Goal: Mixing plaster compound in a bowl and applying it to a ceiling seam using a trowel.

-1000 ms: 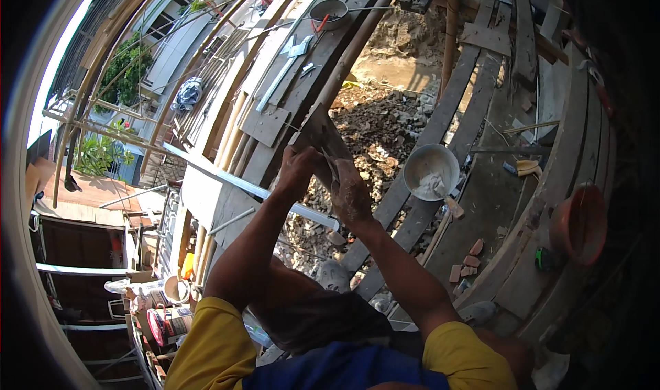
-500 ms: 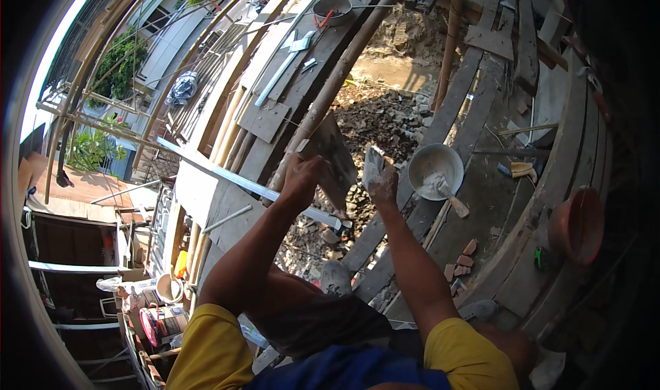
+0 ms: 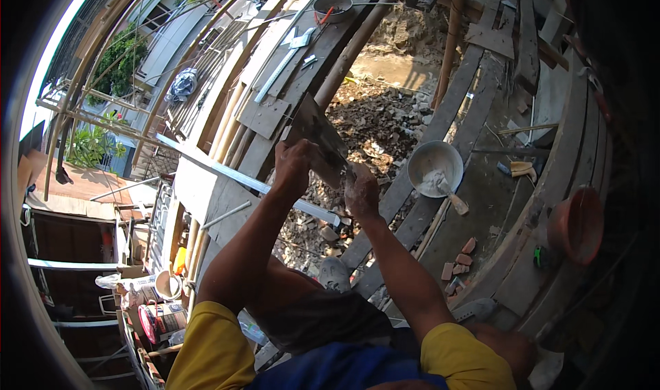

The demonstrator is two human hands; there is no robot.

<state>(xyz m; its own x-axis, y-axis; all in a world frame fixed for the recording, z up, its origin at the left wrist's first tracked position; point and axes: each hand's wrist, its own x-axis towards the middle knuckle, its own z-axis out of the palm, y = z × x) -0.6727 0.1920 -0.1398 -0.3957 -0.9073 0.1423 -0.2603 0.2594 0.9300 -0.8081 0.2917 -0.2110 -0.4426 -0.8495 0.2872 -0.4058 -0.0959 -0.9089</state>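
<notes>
My left hand (image 3: 295, 164) grips a dark, flat rectangular plate (image 3: 317, 134) by its near-left edge. The plate is tilted over the gap between the planks; I cannot tell its material. My right hand (image 3: 361, 192) is closed at the plate's lower right corner, its fingers round something small and mostly hidden. To the right of that hand, a round metal bowl (image 3: 432, 155) sits on the planks. White paste (image 3: 433, 182) lies in it, and a tool with a pale wooden handle (image 3: 458, 204) leans out over its rim.
Rubble (image 3: 378, 122) lies below the gap between planks (image 3: 395, 194). A metal bar (image 3: 240, 178) crosses at left. Broken red bricks (image 3: 465, 256) and a reddish bucket (image 3: 576, 226) are at right. A dark pan (image 3: 333, 6) and a pale strip (image 3: 278, 76) lie on the far boards.
My right hand has moved left and down to the plate's lower corner; the pale object in it is now mostly hidden. My left hand and the plate have shifted slightly left and up.
</notes>
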